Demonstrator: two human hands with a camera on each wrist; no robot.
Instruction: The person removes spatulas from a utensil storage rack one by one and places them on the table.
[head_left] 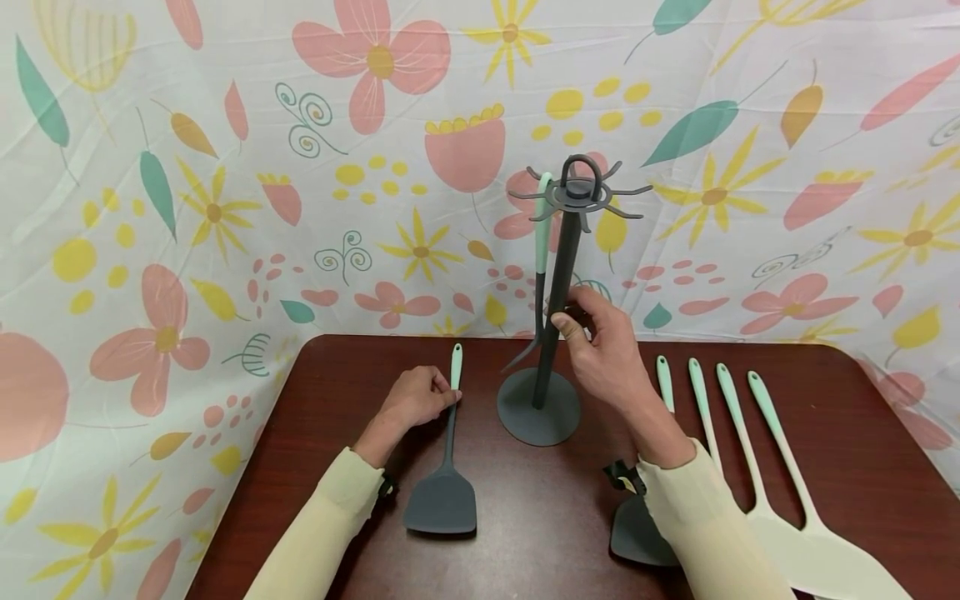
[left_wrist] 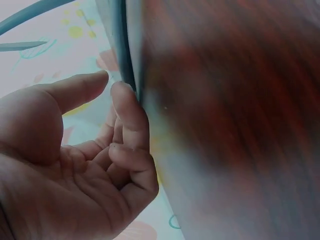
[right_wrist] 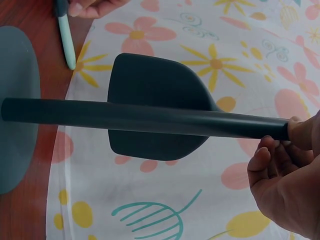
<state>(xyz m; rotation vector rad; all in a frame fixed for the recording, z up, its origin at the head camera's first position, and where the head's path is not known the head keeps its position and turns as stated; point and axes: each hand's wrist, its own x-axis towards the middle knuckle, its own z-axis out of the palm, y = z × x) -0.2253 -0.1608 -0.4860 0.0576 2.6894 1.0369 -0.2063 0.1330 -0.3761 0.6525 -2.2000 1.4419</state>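
Observation:
My left hand (head_left: 415,395) is at the shaft of a dark grey turner (head_left: 441,502) with a mint handle, lying at the left of the table. In the left wrist view its index fingertip is right at the dark shaft (left_wrist: 123,45), the thumb apart from it. My right hand (head_left: 600,350) grips the black pole of a utensil stand (head_left: 564,275) between thumb and fingers. That stand has a round grey base and a ring of hooks on top. Another mint-handled turner (head_left: 542,242) hangs on its left side; the right wrist view shows its dark blade (right_wrist: 150,82) behind the pole.
Several more mint-handled utensils lie at the right of the brown table (head_left: 525,517). One has a dark blade (head_left: 637,533), partly under the right sleeve; a pale blade (head_left: 832,558) shows near the front edge. Behind the table hangs a floral cloth (head_left: 420,183).

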